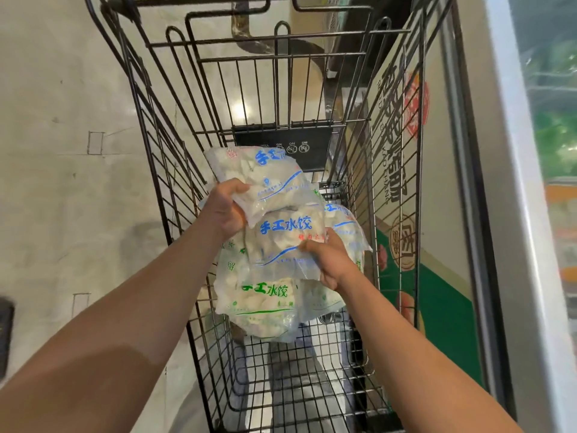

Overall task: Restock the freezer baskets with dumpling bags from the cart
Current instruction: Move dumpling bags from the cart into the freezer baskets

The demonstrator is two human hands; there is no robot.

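I look down into a black wire cart (pixel 175 170). My left hand (pixel 225 207) grips the lower corner of a clear dumpling bag with blue print (pixel 268 176), lifted and tilted above the pile. My right hand (pixel 327 260) grips the edge of a second blue-print dumpling bag (pixel 284 242) just below it. Under these lie a green-print dumpling bag (pixel 265 307) and another blue-print bag (pixel 346 226) against the cart's right side.
The freezer's white frame (pixel 512 182) and glass lid (pixel 552 104) run along the right, close to the cart. A printed panel (pixel 406 151) lines the cart's right wall. Pale floor (pixel 62 151) lies to the left, with a dark object (pixel 4 332) at the left edge.
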